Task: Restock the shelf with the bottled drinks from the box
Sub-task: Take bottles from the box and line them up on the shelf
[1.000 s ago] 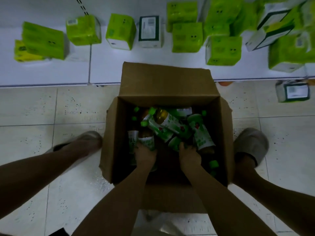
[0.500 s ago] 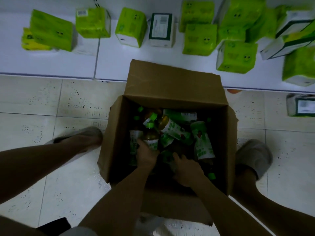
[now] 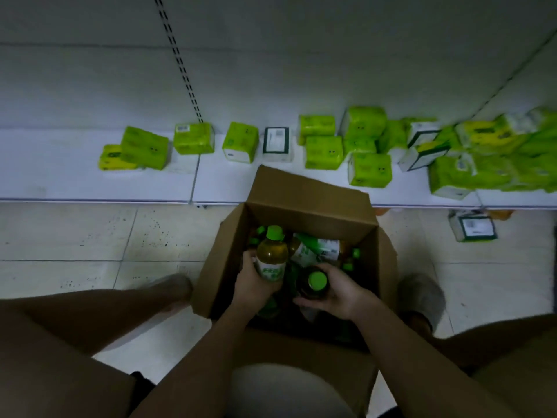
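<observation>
1. Your left hand (image 3: 256,285) is wrapped around a bottle (image 3: 271,257) at its label, fingers curled under the body. The bottle stands almost upright, its green cap away from you, already higher than the other drinks.
2. Your right hand (image 3: 334,292) holds a second bottle (image 3: 315,285) from the side and below. You see it from the top, so the green cap faces you and the body is mostly hidden. How firm this grip is I cannot tell.
3. Just beyond both hands, more bottles lie mixed in the box (image 3: 307,191), some on their side. The far flap of the box stands up between your hands and the shelf (image 3: 75,179).
4. My judgement: you are lifting the two bottles out, and most of the restocking is not yet done.
5. To do it well, raise both hands straight up until the bottles pass the flap, and only then move forward. Please keep the grip on the body, not on the cap.
6. Beyond the flap and to the left of your left hand the shelf is bare. To the right, green packs (image 3: 324,152) crowd it, so put the bottles down upright on the left part.
</observation>
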`<state>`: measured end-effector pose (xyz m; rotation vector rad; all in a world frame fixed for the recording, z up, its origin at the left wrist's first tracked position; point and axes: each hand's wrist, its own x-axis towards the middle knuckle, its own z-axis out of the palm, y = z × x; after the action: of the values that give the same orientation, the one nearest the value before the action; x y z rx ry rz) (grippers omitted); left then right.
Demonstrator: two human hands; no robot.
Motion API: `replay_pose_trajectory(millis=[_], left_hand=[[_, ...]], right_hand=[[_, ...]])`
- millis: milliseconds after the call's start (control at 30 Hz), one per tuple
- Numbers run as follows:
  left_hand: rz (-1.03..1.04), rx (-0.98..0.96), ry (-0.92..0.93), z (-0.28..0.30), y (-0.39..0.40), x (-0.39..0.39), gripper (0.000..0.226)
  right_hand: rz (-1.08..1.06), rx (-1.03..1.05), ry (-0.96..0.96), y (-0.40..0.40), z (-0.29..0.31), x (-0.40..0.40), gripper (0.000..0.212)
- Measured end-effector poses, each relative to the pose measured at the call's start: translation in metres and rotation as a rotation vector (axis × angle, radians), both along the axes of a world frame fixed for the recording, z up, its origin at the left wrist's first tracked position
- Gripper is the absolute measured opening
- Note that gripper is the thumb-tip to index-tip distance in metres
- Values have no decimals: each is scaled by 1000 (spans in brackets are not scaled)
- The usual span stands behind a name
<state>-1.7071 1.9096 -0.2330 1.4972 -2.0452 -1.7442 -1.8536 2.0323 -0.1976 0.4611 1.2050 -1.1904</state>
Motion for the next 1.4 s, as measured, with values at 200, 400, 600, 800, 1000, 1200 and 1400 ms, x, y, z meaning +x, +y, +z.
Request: replay_pose_trajectory(millis=[200, 400, 600, 800, 1000, 1200, 1400], left_hand=[[-18, 93, 153, 26, 16, 4, 72], [-38, 116, 258, 60, 3, 6, 73], [-48, 100, 361, 92, -6, 8, 71], [-15, 131, 381, 94, 2, 8, 73], [-21, 178, 322, 107, 15, 12, 69], [-61, 54, 405, 169, -27, 0, 68], [-132, -135, 574, 309, -92, -29, 70]], right_hand=[[-154, -166, 1, 5, 27, 10, 37], [-99, -315, -56, 9, 51, 0, 47], [107, -417, 79, 11, 65, -1, 74], [464, -294, 732, 14, 57, 8, 89], [511, -265, 883, 21, 63, 13, 75], [387, -301, 1010, -3, 110, 4, 64], [186, -480, 1149, -47, 218, -21, 20]])
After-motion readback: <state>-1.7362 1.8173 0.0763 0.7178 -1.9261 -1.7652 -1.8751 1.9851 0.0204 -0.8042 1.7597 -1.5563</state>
